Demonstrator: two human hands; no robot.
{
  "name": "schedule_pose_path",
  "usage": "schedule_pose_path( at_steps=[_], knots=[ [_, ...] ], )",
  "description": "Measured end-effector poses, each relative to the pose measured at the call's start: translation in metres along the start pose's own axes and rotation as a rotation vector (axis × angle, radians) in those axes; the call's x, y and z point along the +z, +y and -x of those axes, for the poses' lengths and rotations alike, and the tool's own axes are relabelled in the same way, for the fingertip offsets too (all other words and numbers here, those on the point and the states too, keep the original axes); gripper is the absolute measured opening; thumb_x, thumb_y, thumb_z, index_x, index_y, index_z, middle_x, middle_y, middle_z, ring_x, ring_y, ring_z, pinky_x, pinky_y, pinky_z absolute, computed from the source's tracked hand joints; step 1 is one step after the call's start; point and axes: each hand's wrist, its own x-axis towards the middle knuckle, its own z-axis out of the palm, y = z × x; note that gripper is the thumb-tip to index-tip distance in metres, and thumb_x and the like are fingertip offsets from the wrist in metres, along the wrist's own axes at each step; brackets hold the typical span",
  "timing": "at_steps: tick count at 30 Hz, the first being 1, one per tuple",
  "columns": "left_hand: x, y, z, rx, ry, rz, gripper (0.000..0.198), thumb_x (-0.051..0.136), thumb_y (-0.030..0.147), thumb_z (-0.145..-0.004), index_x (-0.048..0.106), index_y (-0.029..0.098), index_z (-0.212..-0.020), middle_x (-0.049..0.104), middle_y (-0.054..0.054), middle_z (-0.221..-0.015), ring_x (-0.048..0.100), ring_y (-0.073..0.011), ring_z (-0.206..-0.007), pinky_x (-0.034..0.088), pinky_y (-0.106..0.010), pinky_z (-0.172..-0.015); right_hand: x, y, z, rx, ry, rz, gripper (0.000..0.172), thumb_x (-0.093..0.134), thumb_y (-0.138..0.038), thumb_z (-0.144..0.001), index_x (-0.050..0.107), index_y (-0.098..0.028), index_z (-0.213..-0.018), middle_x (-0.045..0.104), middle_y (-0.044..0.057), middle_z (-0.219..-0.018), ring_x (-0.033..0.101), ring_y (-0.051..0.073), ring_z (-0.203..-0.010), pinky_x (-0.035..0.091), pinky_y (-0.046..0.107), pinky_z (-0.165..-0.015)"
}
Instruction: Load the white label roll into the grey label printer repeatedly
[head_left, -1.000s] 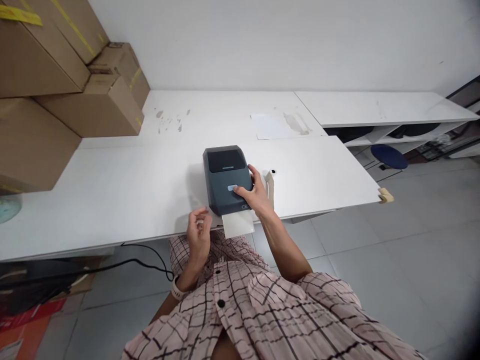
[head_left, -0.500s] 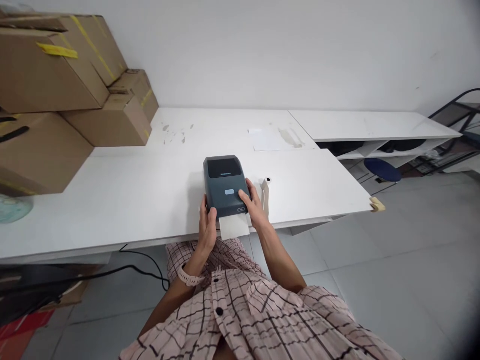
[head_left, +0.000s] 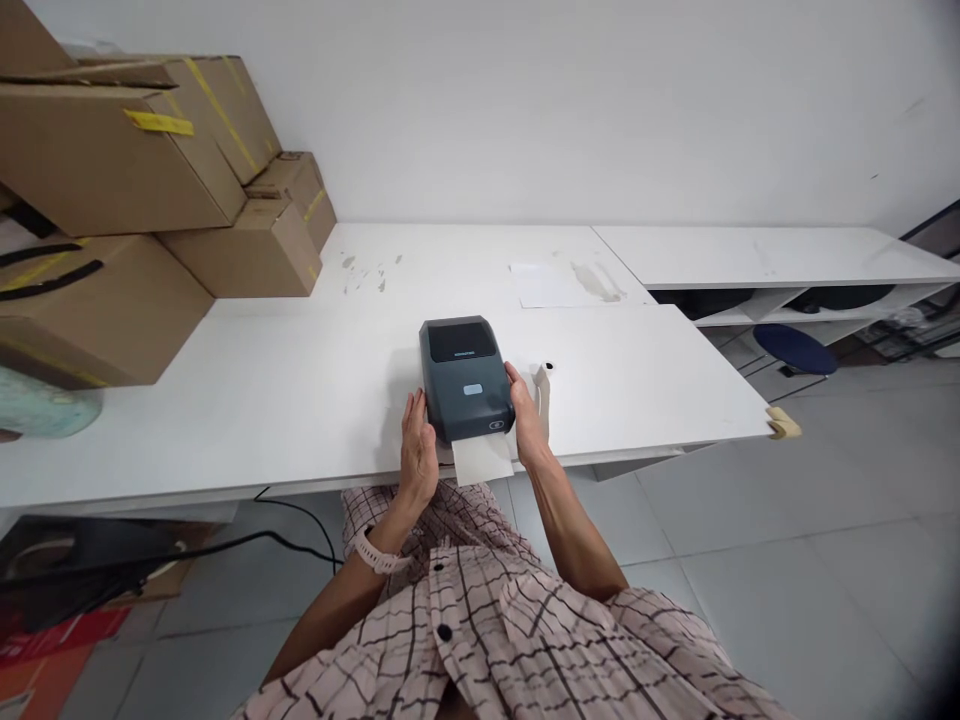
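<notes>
Since the right hand (head_left: 529,425) has come off its top, the printer (head_left: 466,372) rests at the counter's (head_left: 645,375) near edge, between this and the left hand (head_left: 418,455), both loosely spread; pressing seems finished.

the right hand (head_left: 529,420) has its fingers partly hidden by the dark grey, boxy plastic printer (head_left: 469,380), whose pale lettering (head_left: 464,353) on its black panel (head_left: 459,337) is too small to read. whether the left hand (head_left: 418,455) touches it cannot be told. the view's left edge cuts off the stacked brown cardboard boxes (head_left: 112,160) and a pale green, rounded container (head_left: 60,403).
</notes>
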Motion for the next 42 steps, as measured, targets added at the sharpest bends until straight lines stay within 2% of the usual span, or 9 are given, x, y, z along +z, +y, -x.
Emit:
schedule_pose_path(
  at_steps=[12,19,23,26,31,33,36,39,42],
  knots=[
    [0.015,-0.001,-0.001,0.077,0.074,0.043,0.078,0.034,0.072,-0.097,0.033,0.028,-0.161,0.027,-0.008,-0.172,0.018,-0.0270,-0.160,0.020,-0.044,-0.131,-0.002,-0.004,0.002,-0.116,0.011,0.156,0.078,0.039,-0.078,-0.094,0.039,-0.033,-0.158,0.036,0.001,-0.168,0.029,0.025,-0.157,0.018,0.048,-0.131],
    [-0.007,0.042,-0.066,0.204,0.030,0.033,0.058,0.053,0.057,-0.096,0.053,0.029,-0.147,0.049,-0.007,-0.159,0.041,-0.0278,-0.150,0.033,-0.045,-0.124,0.006,-0.068,-0.050,-0.369,-0.017,0.149,0.082,0.039,-0.086,-0.088,0.026,-0.049,-0.160,0.026,-0.007,-0.171,0.020,0.029,-0.160,0.020,0.054,-0.128],
    [-0.005,0.028,-0.095,-0.008,0.205,-0.095,0.052,0.070,0.035,-0.082,0.062,0.021,-0.132,0.066,-0.012,-0.124,0.064,-0.0259,-0.111,0.050,-0.043,-0.100,0.023,-0.098,-0.120,-0.472,0.028,0.223,0.091,0.036,-0.090,-0.085,0.013,-0.048,-0.162,0.020,-0.006,-0.172,0.015,0.032,-0.161,0.024,0.058,-0.125],
    [-0.002,0.011,-0.100,-0.189,0.112,-0.217,0.060,0.072,0.031,-0.076,0.059,0.018,-0.133,0.065,-0.009,-0.104,0.064,-0.0222,-0.090,0.051,-0.037,-0.084,0.032,-0.109,-0.164,-0.534,0.047,0.354,0.092,0.035,-0.086,-0.089,0.003,-0.041,-0.164,0.019,0.002,-0.173,0.018,0.032,-0.160,0.024,0.060,-0.124],
    [-0.005,0.007,-0.104,-0.307,-0.029,-0.407,0.056,0.066,0.036,-0.080,0.059,0.018,-0.132,0.066,-0.005,-0.089,0.063,-0.0219,-0.079,0.044,-0.031,-0.067,0.034,-0.110,-0.160,-0.740,0.158,0.710,0.088,0.047,-0.069,-0.095,0.014,-0.025,-0.164,0.020,0.015,-0.172,0.017,0.037,-0.159,0.025,0.065,-0.122],
    [-0.005,0.010,-0.106,-0.301,-0.027,-0.461,0.053,0.065,0.035,-0.079,0.060,0.018,-0.129,0.066,-0.005,-0.087,0.063,-0.0220,-0.078,0.042,-0.030,-0.065,0.029,-0.104,-0.141,-0.798,0.039,0.811,0.071,0.049,-0.058,-0.098,0.032,-0.022,-0.157,0.037,0.016,-0.165,0.033,0.035,-0.153,0.032,0.059,-0.121],
    [-0.003,0.013,-0.109,-0.274,-0.032,-0.504,0.047,0.061,0.031,-0.081,0.061,0.019,-0.126,0.067,-0.005,-0.087,0.063,-0.0216,-0.076,0.040,-0.029,-0.064,0.024,-0.087,-0.122,-0.660,-0.390,0.992,0.054,0.059,-0.043,-0.095,0.051,-0.020,-0.143,0.061,0.013,-0.145,0.058,0.032,-0.134,0.046,0.050,-0.112],
    [0.000,0.015,-0.110,-0.234,-0.043,-0.579,0.043,0.058,0.026,-0.081,0.063,0.018,-0.123,0.069,-0.006,-0.090,0.063,-0.0223,-0.080,0.039,-0.029,-0.066,0.028,-0.069,-0.125,-0.442,-0.749,1.251,0.068,0.072,-0.037,-0.085,0.049,-0.018,-0.146,0.063,0.015,-0.143,0.061,0.036,-0.130,0.049,0.048,-0.107],
    [0.002,0.016,-0.109,-0.231,-0.046,-0.623,0.044,0.057,0.024,-0.081,0.063,0.016,-0.123,0.069,-0.006,-0.089,0.063,-0.0229,-0.081,0.039,-0.030,-0.067,0.045,-0.057,-0.139,-0.356,-0.844,1.453,0.081,0.079,-0.035,-0.077,0.046,-0.017,-0.148,0.065,0.019,-0.139,0.062,0.040,-0.127,0.046,0.052,-0.107]
  ],
)
